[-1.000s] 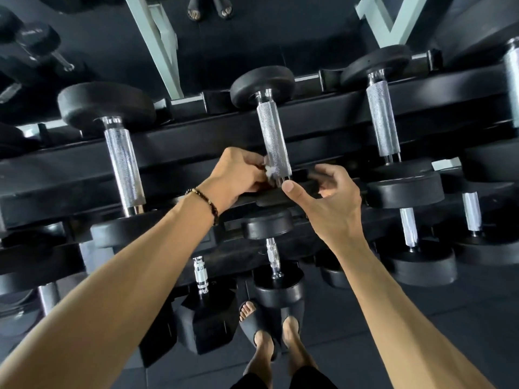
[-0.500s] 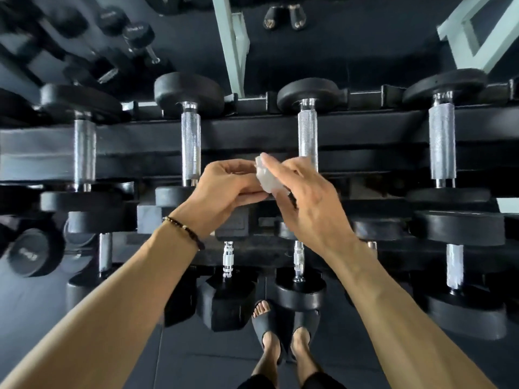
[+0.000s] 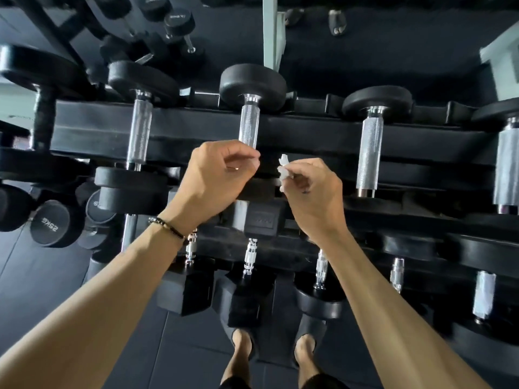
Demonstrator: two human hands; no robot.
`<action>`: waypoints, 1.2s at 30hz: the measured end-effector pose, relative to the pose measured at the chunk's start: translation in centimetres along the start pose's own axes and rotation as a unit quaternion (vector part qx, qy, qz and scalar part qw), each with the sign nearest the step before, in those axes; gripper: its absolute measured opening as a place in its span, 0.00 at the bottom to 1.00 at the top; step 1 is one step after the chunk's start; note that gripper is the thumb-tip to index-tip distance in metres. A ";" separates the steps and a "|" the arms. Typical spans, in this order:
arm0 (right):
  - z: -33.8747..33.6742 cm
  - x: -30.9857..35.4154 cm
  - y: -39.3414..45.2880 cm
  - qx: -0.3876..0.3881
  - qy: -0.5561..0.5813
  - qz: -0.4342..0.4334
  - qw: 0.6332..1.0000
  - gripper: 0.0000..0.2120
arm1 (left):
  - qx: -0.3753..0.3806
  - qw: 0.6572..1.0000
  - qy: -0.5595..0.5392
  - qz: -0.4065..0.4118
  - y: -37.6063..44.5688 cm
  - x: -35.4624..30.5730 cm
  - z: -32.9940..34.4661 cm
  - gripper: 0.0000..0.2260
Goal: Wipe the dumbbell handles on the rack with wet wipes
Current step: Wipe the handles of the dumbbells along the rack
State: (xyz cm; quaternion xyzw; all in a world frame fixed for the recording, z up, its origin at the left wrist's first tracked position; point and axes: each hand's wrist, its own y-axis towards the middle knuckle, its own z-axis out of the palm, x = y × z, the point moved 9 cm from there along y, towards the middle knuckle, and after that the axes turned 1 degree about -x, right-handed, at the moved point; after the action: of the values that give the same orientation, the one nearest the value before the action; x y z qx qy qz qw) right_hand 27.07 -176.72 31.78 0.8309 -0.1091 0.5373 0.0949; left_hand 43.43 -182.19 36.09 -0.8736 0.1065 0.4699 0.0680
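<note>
- Half a second ago both hands met on the wet wipe (image 3: 283,168); now I see them apart, and only my right hand (image 3: 311,196) pinches the crumpled wipe in curled fingers.
- My left hand (image 3: 216,178) is loosely curled; I cannot tell whether it holds anything.
- The wipe hangs just beside the middle dumbbell handle (image 3: 250,127) on the rack (image 3: 309,136), not touching.
- My left hand hides that handle's lower end.

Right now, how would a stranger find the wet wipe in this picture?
Start at the black dumbbell rack and its top row of knurled steel handles. Just below the middle handle, the right hand pinches a small crumpled white wet wipe. It is the only soft white thing among metal and rubber.
</note>
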 end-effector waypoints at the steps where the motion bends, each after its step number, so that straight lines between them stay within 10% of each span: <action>1: 0.3 0.2 0.2 -0.007 -0.008 0.001 1.000 0.07 | -0.007 0.998 0.049 0.025 0.3 0.4 -0.7 0.04; 13: 3.9 4.7 6.8 -0.155 -0.120 -0.064 0.978 0.08 | 0.156 0.979 0.118 0.057 2.3 6.2 -0.8 0.19; 36: 6.7 5.5 6.9 -0.038 -0.254 -0.145 0.956 0.09 | 0.089 0.995 0.038 0.011 1.2 7.0 -1.1 0.11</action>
State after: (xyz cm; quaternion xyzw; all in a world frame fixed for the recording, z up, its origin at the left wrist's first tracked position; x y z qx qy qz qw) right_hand 33.13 -185.57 34.34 0.9426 -0.0282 0.2845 0.1723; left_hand 47.77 -184.46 30.84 -0.8803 0.1602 0.4254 0.1360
